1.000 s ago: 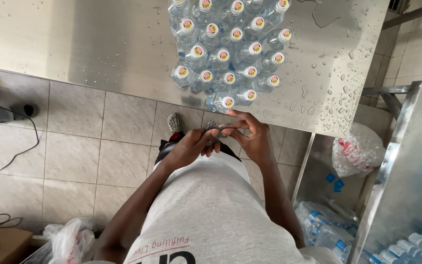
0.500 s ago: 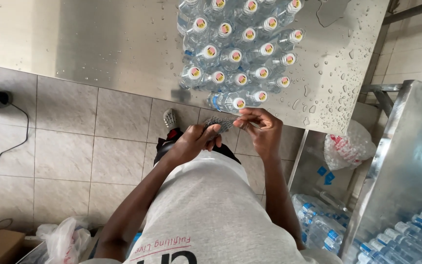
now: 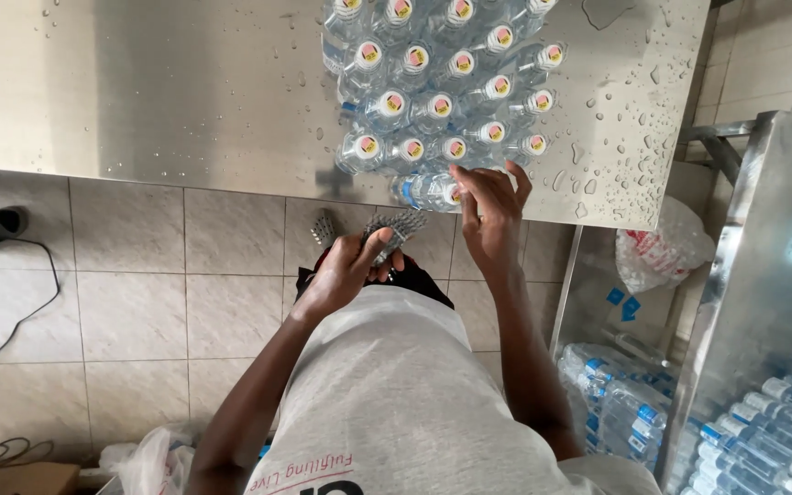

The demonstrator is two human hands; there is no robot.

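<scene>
My left grip (image 3: pixel 348 268) pinches a grey bundle of strips (image 3: pixel 394 229); my right grip (image 3: pixel 490 213), fingers half spread, touches the lying bottle (image 3: pixel 423 191) at the wet steel surface's (image 3: pixel 139 92) near edge.

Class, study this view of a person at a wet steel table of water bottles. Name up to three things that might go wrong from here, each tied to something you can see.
1. The lying bottle at the table edge, beside the right hand, might roll off.
2. Water droplets may make bottles slip.
3. The small grey pieces pinched in the left hand could drop onto the tiled floor.
</scene>
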